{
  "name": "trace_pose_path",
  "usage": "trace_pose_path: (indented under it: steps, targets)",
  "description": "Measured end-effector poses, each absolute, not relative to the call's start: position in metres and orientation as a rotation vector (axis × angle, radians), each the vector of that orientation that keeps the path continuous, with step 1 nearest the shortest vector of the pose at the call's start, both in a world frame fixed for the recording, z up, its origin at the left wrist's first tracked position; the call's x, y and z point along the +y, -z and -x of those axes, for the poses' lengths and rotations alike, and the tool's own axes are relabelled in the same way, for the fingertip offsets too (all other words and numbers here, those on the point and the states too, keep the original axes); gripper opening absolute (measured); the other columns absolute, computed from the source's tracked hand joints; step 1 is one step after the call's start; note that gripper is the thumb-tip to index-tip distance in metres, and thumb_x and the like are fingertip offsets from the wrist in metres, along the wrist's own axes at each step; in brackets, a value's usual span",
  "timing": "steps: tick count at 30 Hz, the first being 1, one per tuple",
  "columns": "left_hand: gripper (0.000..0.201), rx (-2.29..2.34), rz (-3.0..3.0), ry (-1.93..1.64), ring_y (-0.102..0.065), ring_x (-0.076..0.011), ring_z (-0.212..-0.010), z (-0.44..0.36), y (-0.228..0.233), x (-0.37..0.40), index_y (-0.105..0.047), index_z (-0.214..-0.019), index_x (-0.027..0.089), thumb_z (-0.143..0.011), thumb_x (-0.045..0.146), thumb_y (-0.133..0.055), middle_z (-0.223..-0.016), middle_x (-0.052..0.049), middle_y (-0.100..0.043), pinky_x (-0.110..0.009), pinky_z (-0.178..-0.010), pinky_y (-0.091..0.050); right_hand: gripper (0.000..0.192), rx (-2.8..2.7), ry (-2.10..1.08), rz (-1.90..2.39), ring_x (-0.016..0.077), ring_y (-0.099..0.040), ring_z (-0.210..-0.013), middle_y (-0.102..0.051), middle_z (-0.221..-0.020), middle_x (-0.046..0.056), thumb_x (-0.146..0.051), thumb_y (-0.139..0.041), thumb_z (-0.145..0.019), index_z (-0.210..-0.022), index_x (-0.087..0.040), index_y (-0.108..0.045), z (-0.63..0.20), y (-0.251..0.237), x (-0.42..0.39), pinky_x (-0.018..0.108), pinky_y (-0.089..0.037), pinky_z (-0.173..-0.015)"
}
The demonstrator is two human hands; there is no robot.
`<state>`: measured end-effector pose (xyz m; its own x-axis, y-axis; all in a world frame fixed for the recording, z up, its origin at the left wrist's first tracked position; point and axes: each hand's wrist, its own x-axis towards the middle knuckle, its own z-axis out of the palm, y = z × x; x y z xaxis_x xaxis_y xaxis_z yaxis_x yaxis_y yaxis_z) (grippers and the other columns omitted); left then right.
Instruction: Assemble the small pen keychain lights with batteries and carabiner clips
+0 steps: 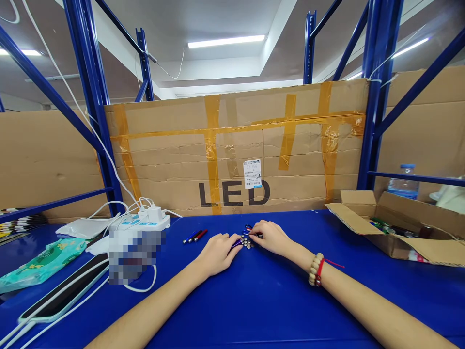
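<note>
My left hand is closed around a slim purple-blue barrel that looks like a pen; only a short length shows between thumb and fingers. Just to its right lies a small cluster of silvery metal pieces on the blue tabletop. Over the right side of that cluster, my right hand has its fingers curled in, with something small and dark at the fingertips that I cannot make out. A dark blue and red item shows just behind the cluster. Several blue and red pens lie beyond my left hand.
At the right stands an open cardboard box of mixed items, with a water bottle behind. On the left are a white power strip with cables, a green packet and a long black-topped object. Cardboard walls the back.
</note>
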<state>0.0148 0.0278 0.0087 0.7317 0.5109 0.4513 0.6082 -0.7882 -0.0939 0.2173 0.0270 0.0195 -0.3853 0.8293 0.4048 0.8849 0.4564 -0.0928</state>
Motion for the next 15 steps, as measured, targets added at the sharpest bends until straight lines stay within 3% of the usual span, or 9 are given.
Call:
trace_pose_path:
  steps: [9, 15]
  targets:
    - [0.024, -0.870, 2.686, 0.601, -0.061, -0.0221, -0.085, -0.0140, -0.0071, 0.0293, -0.051, -0.102, 0.017, -0.094, 0.030, -0.033, -0.093, -0.007, -0.066, -0.034, -0.076, -0.047, 0.019, -2.280, 0.211, 1.494, 0.0203, -0.059, -0.087, -0.070, -0.090, 0.003, -0.016, -0.053, -0.080, -0.084, -0.021, -0.071, -0.2164, -0.0209, 0.0249, 0.029, -0.043, -0.076]
    - [0.024, -0.858, 2.680, 0.611, -0.061, -0.0215, -0.084, -0.0135, -0.0056, 0.0304, -0.051, -0.102, 0.018, -0.094, 0.031, -0.033, -0.092, -0.006, -0.066, -0.033, -0.076, -0.047, 0.021, -2.269, 0.223, 1.460, 0.0198, -0.059, -0.091, -0.069, -0.094, 0.005, -0.020, -0.053, -0.083, -0.097, -0.020, -0.069, -0.2150, -0.0172, 0.0262, 0.029, -0.045, -0.076]
